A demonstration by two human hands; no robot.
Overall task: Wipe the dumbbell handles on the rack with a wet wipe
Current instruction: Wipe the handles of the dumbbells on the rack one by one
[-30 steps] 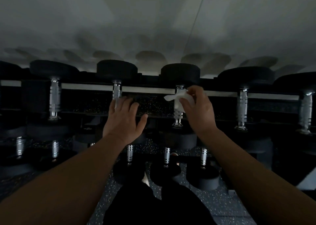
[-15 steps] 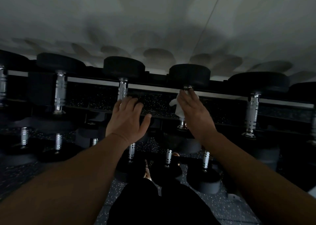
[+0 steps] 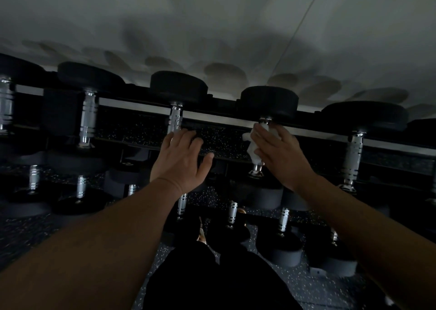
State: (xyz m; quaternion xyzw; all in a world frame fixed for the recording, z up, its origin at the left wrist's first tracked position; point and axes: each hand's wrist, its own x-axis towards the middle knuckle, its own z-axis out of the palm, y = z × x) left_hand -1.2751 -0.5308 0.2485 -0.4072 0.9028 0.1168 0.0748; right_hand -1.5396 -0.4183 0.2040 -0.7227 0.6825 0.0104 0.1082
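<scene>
Right fingers [image 3: 264, 136] around wet wipe [image 3: 253, 153] on dumbbell handle [image 3: 257, 168].

Your left hand [image 3: 181, 161] and right hand [image 3: 280, 158]: bare, forearms unsleeved. Your legs: black trousers [image 3: 212, 279]. Your feet: partly hidden, footwear unclear in dim light.

Right hand [image 3: 280, 158]: moved up the dumbbell handle [image 3: 257, 168] toward its far head, fingers straightened; wet wipe [image 3: 253, 149] now wrapped lengthwise along the handle, less bunched
</scene>
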